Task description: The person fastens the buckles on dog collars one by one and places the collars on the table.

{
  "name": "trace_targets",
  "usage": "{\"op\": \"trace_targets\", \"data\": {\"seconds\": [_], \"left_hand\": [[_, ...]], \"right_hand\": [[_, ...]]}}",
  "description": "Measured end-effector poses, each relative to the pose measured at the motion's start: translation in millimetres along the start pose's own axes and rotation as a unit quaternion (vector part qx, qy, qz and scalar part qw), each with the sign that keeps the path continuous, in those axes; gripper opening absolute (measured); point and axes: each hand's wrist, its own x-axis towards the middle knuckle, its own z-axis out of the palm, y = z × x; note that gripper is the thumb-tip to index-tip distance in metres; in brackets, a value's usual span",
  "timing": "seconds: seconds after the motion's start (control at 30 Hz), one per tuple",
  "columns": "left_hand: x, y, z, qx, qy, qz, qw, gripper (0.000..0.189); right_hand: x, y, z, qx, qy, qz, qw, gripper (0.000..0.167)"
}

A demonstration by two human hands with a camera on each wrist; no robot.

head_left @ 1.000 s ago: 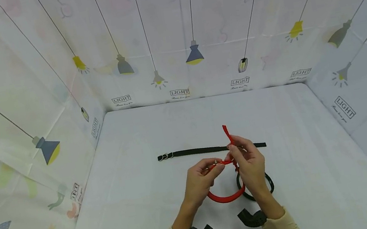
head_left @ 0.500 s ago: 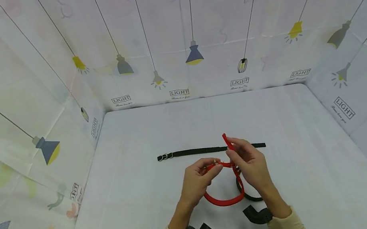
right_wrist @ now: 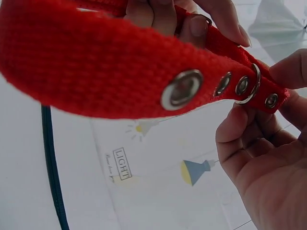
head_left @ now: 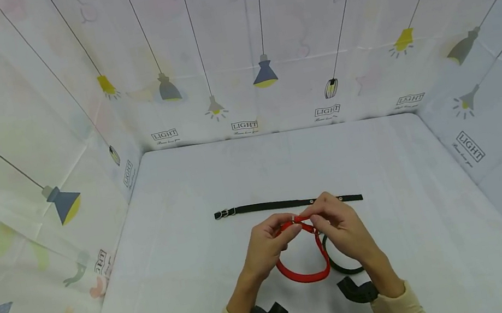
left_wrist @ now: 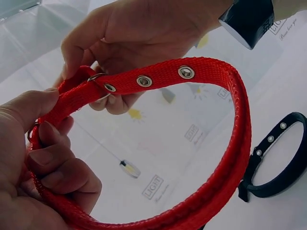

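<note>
A red webbing pet collar (head_left: 305, 279) is bent into a loop between my two hands above the table. My left hand (head_left: 263, 246) pinches it near the buckle end, thumb on top and fingers curled under. With thumb and index finger, my right hand (head_left: 340, 227) pinches the strap's free end, which lies folded back toward the left hand. A metal ring (right_wrist: 256, 84) encircles the strap close to the right fingertips. Metal eyelets (left_wrist: 144, 81) line the strap. Fingers partly hide the buckle.
Behind the hands, a black collar (head_left: 269, 206) lies straight across the white table (head_left: 177, 279). Another black collar (left_wrist: 283, 172), fastened in a loop, rests on the table beyond the red one, partly hidden by the right hand in the head view. Printed cloth walls (head_left: 232, 43) surround the table.
The strap's free end, upright a second ago, has been brought down and folded left toward the left hand. My right hand has lowered and turned inward; the left has barely moved.
</note>
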Motion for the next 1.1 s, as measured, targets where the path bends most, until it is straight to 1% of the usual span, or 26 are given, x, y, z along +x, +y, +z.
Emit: {"op": "trace_targets", "data": {"seconds": [0.07, 0.17, 0.57, 0.63, 0.77, 0.8, 0.87, 0.97, 1.1], "left_hand": [[0.0, -0.6, -0.1, 0.002, -0.001, 0.003, 1.0, 0.025], [-0.2, -1.0, -0.2, 0.005, -0.001, 0.008, 1.0, 0.025], [-1.3, -0.3, -1.2, -0.014, -0.003, 0.019, 0.9997, 0.027], [-1.2, -1.2, -1.4, -0.018, 0.0, 0.02, 0.9996, 0.026], [-1.3, -2.0, -1.7, -0.029, 0.005, 0.019, 0.9994, 0.026], [-1.3, -2.3, -1.7, -0.033, 0.005, 0.019, 0.9993, 0.026], [-1.3, -2.5, -1.7, -0.042, 0.004, 0.019, 0.9989, 0.026], [-0.9, -2.4, -1.4, -0.052, 0.002, 0.022, 0.9984, 0.025], [-0.2, -2.5, -0.9, -0.06, 0.002, 0.022, 0.998, 0.024]], "right_hand": [[0.4, 0.2, -0.4, -0.011, -0.005, 0.004, 0.9999, 0.027], [0.7, 0.2, -1.0, -0.013, -0.011, 0.006, 0.9998, 0.028], [1.8, -2.2, -0.7, 0.009, -0.035, -0.014, 0.9992, 0.025], [1.3, -1.6, -0.1, 0.022, -0.033, -0.005, 0.9992, 0.024], [0.4, 0.4, 1.0, 0.07, -0.022, 0.011, 0.9972, 0.023], [0.3, 0.8, 1.2, 0.083, -0.019, 0.012, 0.9963, 0.022], [0.6, 2.2, 1.8, 0.099, -0.018, 0.0, 0.995, 0.022], [0.2, 3.0, 3.4, 0.08, -0.024, -0.008, 0.9965, 0.024], [-1.5, 2.6, 5.7, 0.035, -0.026, -0.009, 0.999, 0.027]]}}
